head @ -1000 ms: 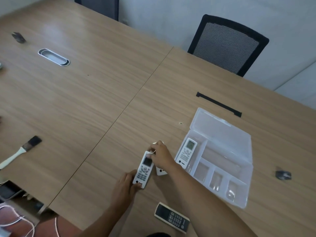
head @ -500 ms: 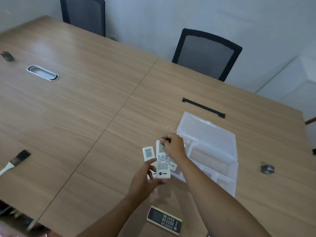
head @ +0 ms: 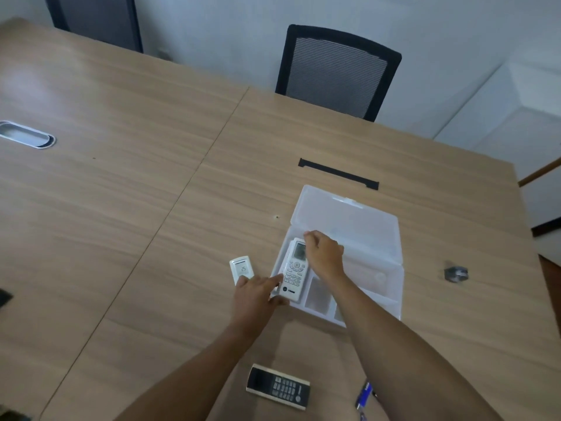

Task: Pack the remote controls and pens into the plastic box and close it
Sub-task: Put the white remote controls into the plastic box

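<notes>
The clear plastic box [head: 376, 287] lies open on the table, its lid [head: 346, 217] flat behind it. A long white remote [head: 294, 273] lies in the box's left compartment. My right hand [head: 324, 255] is curled over that remote's top right end and pinches it. My left hand [head: 258, 291] rests at the box's left edge, one finger reaching to the remote's lower side. A small white remote [head: 242, 268] lies on the table just left of the box. A dark remote [head: 277, 387] lies near the front edge. A blue pen [head: 365, 395] shows partly behind my right forearm.
A black slot cover [head: 338, 174] lies behind the box. A small dark metal object [head: 456, 273] sits to the right, close to the table's right edge. A mesh office chair [head: 337, 71] stands at the far side, and a metal cable grommet [head: 27, 136] is far left.
The long white remote has gone from above the table into the box's left compartment. My left hand has let go of it and now rests by the box edge.
</notes>
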